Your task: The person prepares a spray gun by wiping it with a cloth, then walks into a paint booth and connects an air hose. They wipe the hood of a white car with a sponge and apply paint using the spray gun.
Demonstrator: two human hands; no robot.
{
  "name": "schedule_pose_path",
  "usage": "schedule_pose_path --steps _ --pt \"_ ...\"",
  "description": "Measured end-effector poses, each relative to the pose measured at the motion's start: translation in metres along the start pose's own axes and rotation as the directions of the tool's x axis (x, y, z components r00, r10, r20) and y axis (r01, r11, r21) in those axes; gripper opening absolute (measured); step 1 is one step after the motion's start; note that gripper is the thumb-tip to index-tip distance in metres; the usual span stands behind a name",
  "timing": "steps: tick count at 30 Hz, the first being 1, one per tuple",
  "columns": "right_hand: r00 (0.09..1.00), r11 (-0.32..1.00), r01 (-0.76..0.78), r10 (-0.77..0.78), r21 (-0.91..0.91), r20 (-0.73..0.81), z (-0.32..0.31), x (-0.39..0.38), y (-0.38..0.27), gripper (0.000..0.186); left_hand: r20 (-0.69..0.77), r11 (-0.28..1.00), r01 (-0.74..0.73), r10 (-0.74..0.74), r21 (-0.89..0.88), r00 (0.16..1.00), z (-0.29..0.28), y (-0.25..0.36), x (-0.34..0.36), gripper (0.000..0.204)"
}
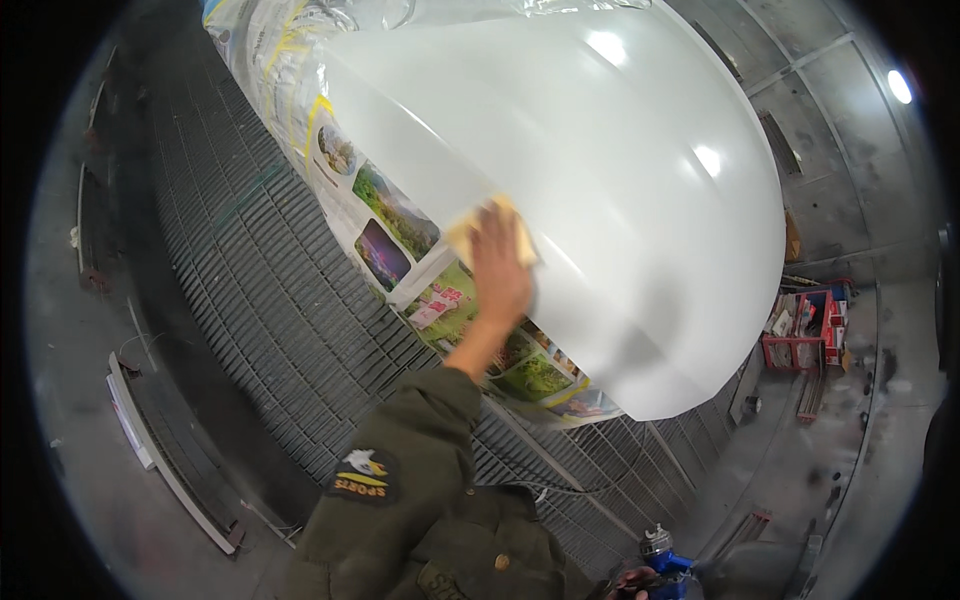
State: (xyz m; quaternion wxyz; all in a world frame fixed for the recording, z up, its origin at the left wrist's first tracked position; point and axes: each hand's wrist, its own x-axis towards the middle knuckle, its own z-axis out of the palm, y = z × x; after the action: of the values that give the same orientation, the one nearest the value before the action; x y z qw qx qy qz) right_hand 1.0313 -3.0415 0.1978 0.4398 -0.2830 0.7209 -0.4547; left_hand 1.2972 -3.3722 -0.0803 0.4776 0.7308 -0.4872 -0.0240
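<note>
A yellowish cloth (515, 228) lies pressed flat on a large white car hood (600, 160). My left hand (497, 265) is over the cloth, its fingers lying along it near the hood's left edge. Low in the picture, my right hand (632, 580) is partly cut off by the frame's lower edge. It is closed around a blue and silver spray gun (668, 562), whose metal top points up. Printed masking paper (395, 210) with colourful pictures runs along the hood's left edge, just under my left wrist.
Clear plastic film and yellow tape (310, 120) border the hood's far left side. Metal grating (260, 290) makes up the floor. A red rack (808, 330) with assorted items stands at the right, near the grey wall (905, 330). A long pale strip (165, 460) lies at the left.
</note>
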Motion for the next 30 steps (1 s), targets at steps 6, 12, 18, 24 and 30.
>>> schedule_pose_path --steps 6,12,18,24,30 --pt "0.998 0.998 -0.065 0.065 -0.02 -0.017 -0.009 -0.016 0.032 0.041 0.605 0.778 -0.2 0.598 -0.595 0.526 -0.018 0.058 -0.116 0.047" --pt "0.994 0.994 -0.1 0.102 -0.037 0.043 0.042 -0.028 0.005 0.042 0.856 0.528 0.789 -0.202 -0.314 0.475 -0.077 0.0 -0.126 0.045" --pt "0.991 0.998 -0.066 0.068 -0.016 0.113 0.089 -0.009 0.01 0.04 0.09 0.753 0.37 -0.386 -0.544 0.918 -0.16 -0.155 0.124 0.045" --pt "0.999 0.998 -0.03 0.031 -0.046 0.013 0.148 0.008 0.003 0.038 0.14 0.88 -0.281 0.246 0.382 0.959 -0.178 -0.244 0.343 0.05" --pt "0.996 0.996 -0.08 0.082 0.043 -0.03 0.206 0.002 -0.022 0.037 0.558 0.798 -0.569 0.384 0.201 0.736 -0.102 -0.183 0.31 0.057"
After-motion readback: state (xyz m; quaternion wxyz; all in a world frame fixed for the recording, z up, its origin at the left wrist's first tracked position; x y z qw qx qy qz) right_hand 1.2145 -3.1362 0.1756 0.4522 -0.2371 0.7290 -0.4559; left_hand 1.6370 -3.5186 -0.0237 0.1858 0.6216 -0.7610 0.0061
